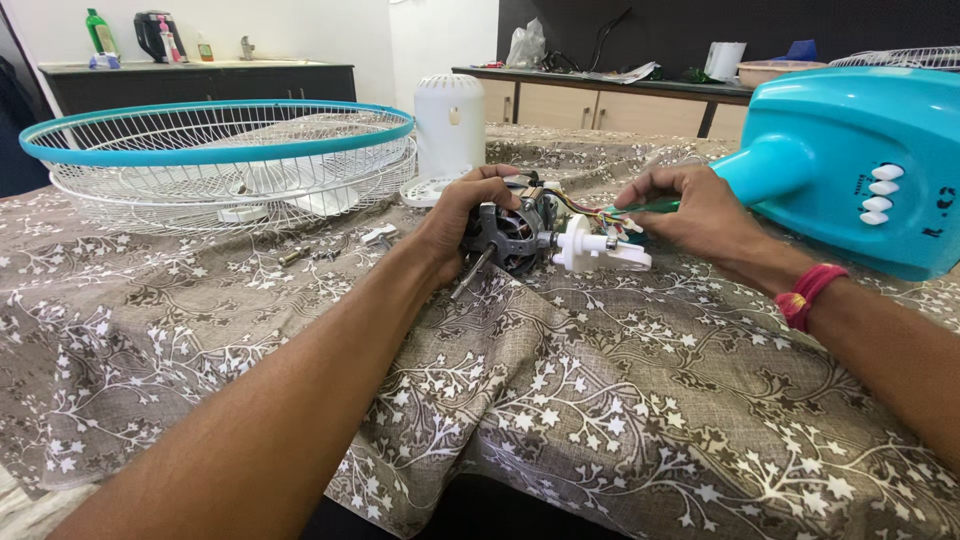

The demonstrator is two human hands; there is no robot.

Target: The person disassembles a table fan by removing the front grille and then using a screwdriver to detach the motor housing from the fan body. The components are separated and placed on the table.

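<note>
Fan motor (508, 232): bare, dark metal, copper windings visible, resting on the patterned tablecloth (600, 400). Its shaft (470, 274) projects down and toward the viewer, emerging just below the left thumb. The left hand (462, 212) is closed around the motor from the left side; fingers curl over the top of the housing, thumb underneath, grip firm. The motor body lies directly beyond the fingertips, to their right.

White plastic part (598, 250): attached at the motor's right end, just below the right fingertips. A bundle of coloured wires (590, 210) runs from the motor top toward the right hand (700, 210).

Right hand: fingers pinched shut on a green-handled tool (650, 207), probably a screwdriver; the tip is hidden among the wires and cannot be confirmed. A red thread band (810, 292) sits on that wrist.

Surroundings: turquoise fan stand body (850, 170) with white push buttons, immediately beyond the right hand's knuckles. White motor cover (450, 122) upright behind the left fingers. Wire fan guard (220, 160) with turquoise rim well left of the left hand. Small loose screws (295, 257) lie on the cloth between guard and left wrist.
</note>
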